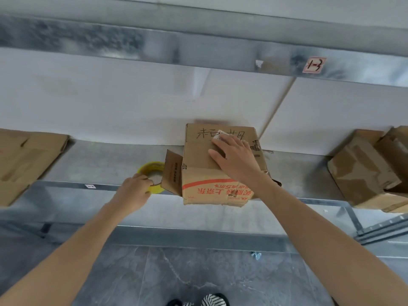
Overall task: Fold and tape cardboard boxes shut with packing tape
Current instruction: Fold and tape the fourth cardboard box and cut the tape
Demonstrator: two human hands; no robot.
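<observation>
Sitting beneath right hand (234,155), cardboard box (212,186); tape roll (150,168) in left hand (134,192)

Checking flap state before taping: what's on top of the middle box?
The right hand lies flat on the top flaps of the box, fingertips on a white label. The seam under the palm is hidden.

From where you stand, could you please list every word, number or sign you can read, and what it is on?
"1-3", handwritten: red-framed tag on the upper metal beam.
"上京东", as far as it reads, red print: front of the box; the rest is blurred.
Black handwriting on the box top: partly under the right hand, unreadable.
White label on the shelf edge: too small.
</observation>
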